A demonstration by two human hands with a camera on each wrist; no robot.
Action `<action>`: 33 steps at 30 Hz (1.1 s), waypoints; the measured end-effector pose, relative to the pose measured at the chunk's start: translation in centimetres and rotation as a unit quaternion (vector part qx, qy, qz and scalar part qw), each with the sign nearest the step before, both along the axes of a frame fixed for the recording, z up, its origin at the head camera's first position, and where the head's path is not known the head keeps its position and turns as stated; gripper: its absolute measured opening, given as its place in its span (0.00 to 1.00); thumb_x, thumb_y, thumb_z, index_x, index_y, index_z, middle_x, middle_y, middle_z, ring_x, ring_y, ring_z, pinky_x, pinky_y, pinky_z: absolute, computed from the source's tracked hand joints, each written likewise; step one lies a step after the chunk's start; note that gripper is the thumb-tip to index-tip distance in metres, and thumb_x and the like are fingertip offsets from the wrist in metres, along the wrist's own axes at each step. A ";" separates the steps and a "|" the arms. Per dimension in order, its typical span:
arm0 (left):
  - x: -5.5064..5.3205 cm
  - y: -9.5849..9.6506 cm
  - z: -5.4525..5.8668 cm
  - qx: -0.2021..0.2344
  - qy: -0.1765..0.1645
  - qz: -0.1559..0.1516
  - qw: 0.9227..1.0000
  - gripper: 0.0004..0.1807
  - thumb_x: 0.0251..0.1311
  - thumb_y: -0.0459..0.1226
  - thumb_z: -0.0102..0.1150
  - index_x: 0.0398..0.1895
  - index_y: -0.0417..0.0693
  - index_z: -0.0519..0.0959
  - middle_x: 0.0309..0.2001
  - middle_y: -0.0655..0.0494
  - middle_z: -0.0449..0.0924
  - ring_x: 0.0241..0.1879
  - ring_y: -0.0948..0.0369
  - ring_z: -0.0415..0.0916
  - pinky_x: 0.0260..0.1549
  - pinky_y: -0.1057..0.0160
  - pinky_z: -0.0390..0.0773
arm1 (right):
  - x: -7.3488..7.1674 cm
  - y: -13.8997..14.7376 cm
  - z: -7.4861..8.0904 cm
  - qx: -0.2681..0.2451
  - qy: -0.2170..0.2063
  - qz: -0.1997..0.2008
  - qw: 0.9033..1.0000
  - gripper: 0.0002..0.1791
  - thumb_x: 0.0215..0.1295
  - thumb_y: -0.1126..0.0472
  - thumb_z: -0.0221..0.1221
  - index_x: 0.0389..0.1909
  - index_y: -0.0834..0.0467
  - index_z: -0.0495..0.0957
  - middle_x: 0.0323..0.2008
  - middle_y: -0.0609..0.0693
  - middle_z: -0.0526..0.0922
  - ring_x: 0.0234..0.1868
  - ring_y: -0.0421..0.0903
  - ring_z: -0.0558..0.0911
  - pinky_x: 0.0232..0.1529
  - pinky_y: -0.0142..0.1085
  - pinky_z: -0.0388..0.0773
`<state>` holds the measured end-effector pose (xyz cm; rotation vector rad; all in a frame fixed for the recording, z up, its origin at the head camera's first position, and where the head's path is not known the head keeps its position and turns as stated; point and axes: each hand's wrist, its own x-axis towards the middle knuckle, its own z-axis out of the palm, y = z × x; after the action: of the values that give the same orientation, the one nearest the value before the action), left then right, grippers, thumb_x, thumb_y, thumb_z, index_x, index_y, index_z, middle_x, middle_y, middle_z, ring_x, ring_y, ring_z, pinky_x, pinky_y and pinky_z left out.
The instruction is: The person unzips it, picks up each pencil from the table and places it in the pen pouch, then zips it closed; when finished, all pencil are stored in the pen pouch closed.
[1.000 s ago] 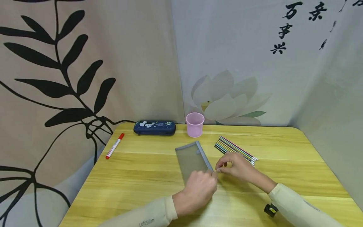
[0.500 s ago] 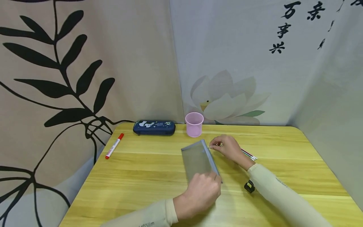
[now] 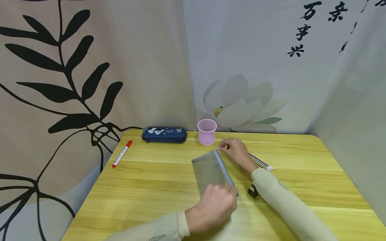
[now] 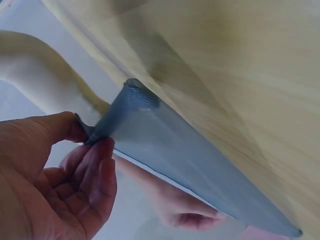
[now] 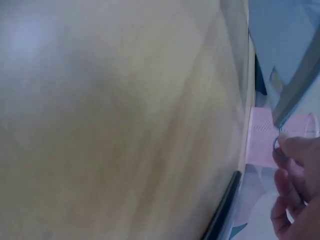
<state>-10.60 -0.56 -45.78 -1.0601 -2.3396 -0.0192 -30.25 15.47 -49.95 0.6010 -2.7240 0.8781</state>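
A grey see-through zip pouch (image 3: 209, 170) slants up from the table in the head view, its bluish zip edge facing right. My left hand (image 3: 214, 205) grips the near corner; the left wrist view shows thumb and fingers pinching the end tab, with the pouch (image 4: 175, 157) stretching away. At the pouch's far corner, my right hand (image 3: 236, 152) pinches the small zip pull (image 5: 275, 144), a thin ring or loop seen in the right wrist view. Several striped pencils (image 3: 260, 162) lie on the table, partly hidden behind the right wrist.
A pink cup (image 3: 207, 132) stands at the back of the wooden table (image 3: 150, 187), close beyond the pouch. Left of it lies a dark blue pencil case (image 3: 164, 135). A red-capped white marker (image 3: 122, 154) rests near the left edge. Curtains hang behind.
My right hand has travelled along the zip edge, from beside the left hand up to the far corner. The pouch has shifted slightly right; the left hand keeps its grip.
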 end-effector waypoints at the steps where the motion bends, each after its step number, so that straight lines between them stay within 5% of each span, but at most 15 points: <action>1: -0.1 -0.1 -0.1 0.009 -0.003 0.002 1.000 0.10 0.55 0.41 0.69 0.22 0.57 0.78 0.20 0.67 0.73 0.18 0.70 0.71 0.08 0.70 0.70 | 0.1 0.0 0.1 -0.005 -0.002 0.002 1.000 0.02 0.68 0.56 0.71 0.36 0.49 0.90 0.34 0.43 0.91 0.32 0.40 0.81 0.34 0.33 0.79; 12: -0.3 0.1 -0.1 0.043 0.003 0.028 0.999 0.13 0.59 0.42 0.68 0.21 0.56 0.74 0.17 0.66 0.72 0.12 0.68 0.68 0.05 0.70 0.57 | 1.2 -0.3 0.9 -0.032 -0.086 0.053 0.994 0.02 0.71 0.61 0.67 0.41 0.55 0.87 0.36 0.48 0.90 0.30 0.39 0.84 0.31 0.31 0.84; 18: -0.4 -0.2 0.1 0.056 -0.018 0.035 0.998 0.13 0.55 0.40 0.70 0.24 0.54 0.73 0.14 0.65 0.70 0.12 0.68 0.67 0.05 0.71 0.58 | 2.5 -0.3 1.6 0.005 -0.108 0.087 0.990 0.09 0.69 0.63 0.68 0.48 0.58 0.86 0.39 0.51 0.90 0.37 0.43 0.87 0.39 0.36 0.88; 21: -0.4 -0.6 0.2 0.069 -0.025 0.039 0.997 0.12 0.54 0.39 0.71 0.25 0.53 0.73 0.14 0.64 0.71 0.12 0.67 0.70 0.05 0.70 0.61 | 3.5 -0.2 2.3 0.026 -0.116 0.080 0.990 0.08 0.71 0.59 0.68 0.47 0.56 0.86 0.38 0.49 0.90 0.36 0.42 0.86 0.37 0.36 0.86; 25: -0.5 -0.9 0.2 0.074 -0.026 0.040 0.996 0.12 0.55 0.38 0.70 0.26 0.53 0.73 0.14 0.64 0.70 0.12 0.68 0.69 0.05 0.71 0.59 | 5.1 0.4 3.0 0.055 -0.135 0.033 0.989 0.09 0.72 0.52 0.67 0.33 0.52 0.85 0.26 0.43 0.83 0.27 0.39 0.77 0.27 0.31 0.75; 28: -0.6 -1.1 0.3 0.069 -0.020 0.039 0.997 0.12 0.56 0.37 0.70 0.25 0.52 0.73 0.14 0.64 0.68 0.11 0.70 0.65 0.06 0.73 0.54 | 6.1 1.0 3.2 0.062 -0.186 0.016 0.981 0.19 0.73 0.48 0.65 0.23 0.53 0.82 0.19 0.42 0.77 0.21 0.38 0.71 0.21 0.28 0.66; 33: -0.6 -1.1 0.2 0.063 -0.002 0.035 0.997 0.13 0.57 0.39 0.70 0.24 0.53 0.72 0.14 0.65 0.65 0.11 0.71 0.60 0.07 0.74 0.48 | 7.0 1.8 2.9 -0.045 -0.316 0.041 0.947 0.19 0.77 0.53 0.60 0.27 0.58 0.85 0.21 0.49 0.83 0.20 0.40 0.77 0.19 0.30 0.77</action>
<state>-11.19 -1.64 -45.54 -0.9183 -2.3429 -0.1404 -23.29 17.27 -47.08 0.4755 -3.2006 1.4142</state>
